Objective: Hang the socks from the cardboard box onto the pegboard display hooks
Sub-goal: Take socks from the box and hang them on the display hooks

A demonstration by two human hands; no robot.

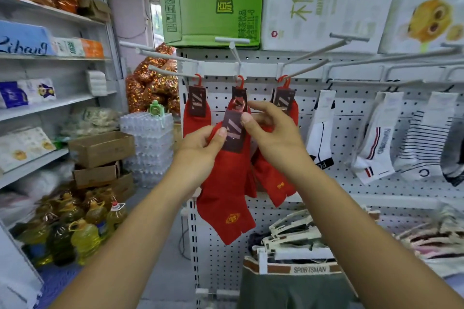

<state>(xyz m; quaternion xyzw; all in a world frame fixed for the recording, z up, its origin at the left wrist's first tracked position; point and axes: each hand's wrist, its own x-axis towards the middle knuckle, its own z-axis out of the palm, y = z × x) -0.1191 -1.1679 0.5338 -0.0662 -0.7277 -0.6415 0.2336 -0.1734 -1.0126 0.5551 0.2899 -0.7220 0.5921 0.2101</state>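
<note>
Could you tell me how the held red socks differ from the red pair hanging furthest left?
The held pair is off the pegs, pinched at its dark card by the left hand and right hand; the leftmost pair hangs from a peg by its red hanger. The held pair's card tilts; the leftmost pair's hangs nearly upright. The held pair shows to its toe; the leftmost is partly hidden. Both are red.

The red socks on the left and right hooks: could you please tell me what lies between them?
In the head view, a middle hanging pair lies between them, with the held pair, pinched by the left hand and right hand, in front.
</note>
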